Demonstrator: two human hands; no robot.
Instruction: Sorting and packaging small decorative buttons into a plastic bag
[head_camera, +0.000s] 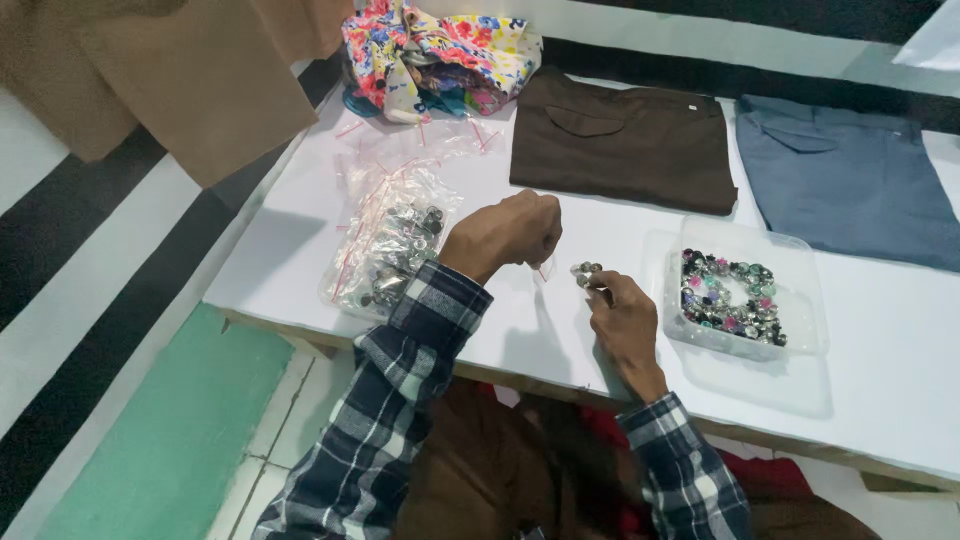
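While tub (742, 292) is sitting full, right hand (622, 318) is pinching studs (585, 271) — left hand (512, 230) fisting small bag (543, 268); bagged pile (392, 250) growing on worktop (880, 340).

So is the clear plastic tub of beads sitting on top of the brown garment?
No, the clear plastic tub of beads sits on the bare white table, in front of the brown garment.

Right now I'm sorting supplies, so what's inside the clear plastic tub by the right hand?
The clear plastic tub holds small metal ornaments with coloured stones, piled along its left and front sides. The pieces underneath the pile are covered.
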